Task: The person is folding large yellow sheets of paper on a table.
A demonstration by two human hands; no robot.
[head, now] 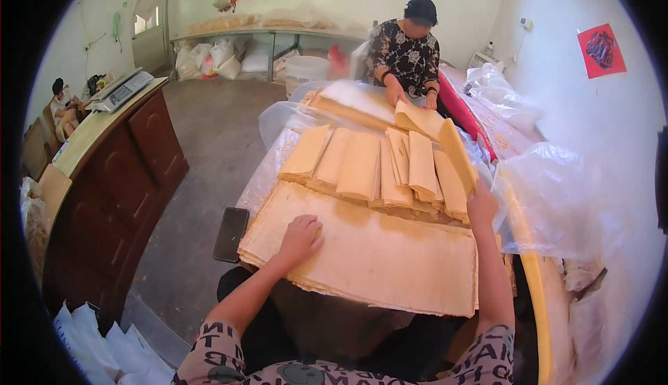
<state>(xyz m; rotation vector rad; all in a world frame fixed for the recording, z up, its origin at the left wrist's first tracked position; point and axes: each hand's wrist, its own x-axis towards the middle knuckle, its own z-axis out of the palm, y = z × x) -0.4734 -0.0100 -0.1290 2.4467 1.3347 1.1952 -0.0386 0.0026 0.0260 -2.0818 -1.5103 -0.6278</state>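
A stack of large, thin tan sheets with ragged edges (376, 254) lies flat in front of me. My left hand (301, 241) rests on the stack's left part, fingers slightly curled. My right hand (481, 205), beyond the stack's far right corner, grips the lower end of a folded tan sheet (458, 150) that stands tilted up. Behind the stack, several folded tan sheets (359, 168) lie side by side in an overlapping row. The material of the sheets cannot be told for sure.
A co-worker (404, 56) across the table holds another tan sheet (417, 119). A black smartphone (231, 235) lies at the table's left edge. Clear plastic sheeting (553, 202) is at the right. A wooden counter (120, 176) with a scale (122, 92) stands left; another person (65, 108) sits behind it.
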